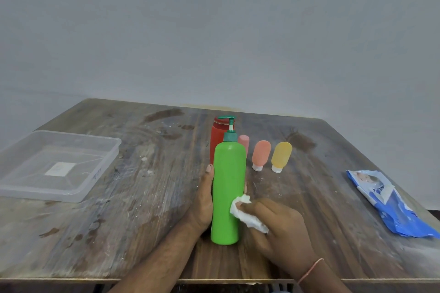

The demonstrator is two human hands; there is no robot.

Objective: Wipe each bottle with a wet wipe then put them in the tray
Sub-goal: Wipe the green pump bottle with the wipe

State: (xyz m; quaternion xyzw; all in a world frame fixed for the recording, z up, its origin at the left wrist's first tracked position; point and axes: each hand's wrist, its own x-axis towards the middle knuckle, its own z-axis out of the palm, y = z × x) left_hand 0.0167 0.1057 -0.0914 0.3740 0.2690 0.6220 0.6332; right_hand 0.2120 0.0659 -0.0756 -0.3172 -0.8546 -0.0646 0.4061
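Wooden table (133, 197), worn and stained. Clear tray (104, 169) at far left, well apart from both hands. Green pump bottle (228, 188) upright near front edge, gripped round its back by left hand (202, 204). Against its lower right side, crumpled wet wipe (247, 215), pinched by right hand (278, 228).
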